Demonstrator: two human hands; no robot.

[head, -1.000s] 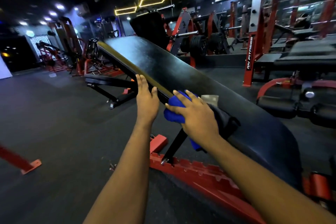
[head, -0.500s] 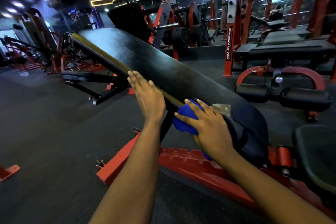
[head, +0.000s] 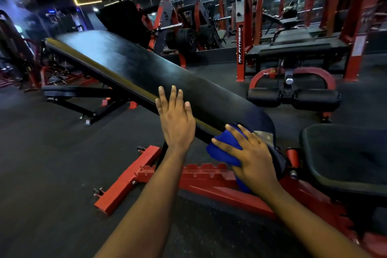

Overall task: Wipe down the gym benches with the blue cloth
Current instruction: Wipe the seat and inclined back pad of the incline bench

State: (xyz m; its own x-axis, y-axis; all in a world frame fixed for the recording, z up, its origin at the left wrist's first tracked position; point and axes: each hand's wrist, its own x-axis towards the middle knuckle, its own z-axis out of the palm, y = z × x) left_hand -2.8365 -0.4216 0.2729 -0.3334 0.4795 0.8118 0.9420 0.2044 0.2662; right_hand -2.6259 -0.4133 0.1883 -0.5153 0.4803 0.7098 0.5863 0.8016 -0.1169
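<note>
A long black inclined bench pad (head: 134,69) slopes up to the far left on a red frame (head: 209,182). My left hand (head: 174,120) lies flat with straight fingers on the pad's near side edge. My right hand (head: 250,155) presses the bunched blue cloth (head: 222,152) against the pad's lower end, fingers spread over the cloth. Part of the cloth hangs below my palm. A small worn patch (head: 265,136) shows on the pad just beyond my right fingers.
A black seat pad (head: 345,153) sits at the right, close to my right arm. Black leg rollers (head: 293,98) on a red curved frame stand behind it. A red rack post (head: 240,48), weight plates (head: 186,40) and further machines fill the back. Dark rubber floor (head: 52,153) spreads to the left.
The view has swung left and closer, showing the seat pad at right. My right hand with the cloth has slid down the pad's lower end. My left hand stays flat on the edge.
</note>
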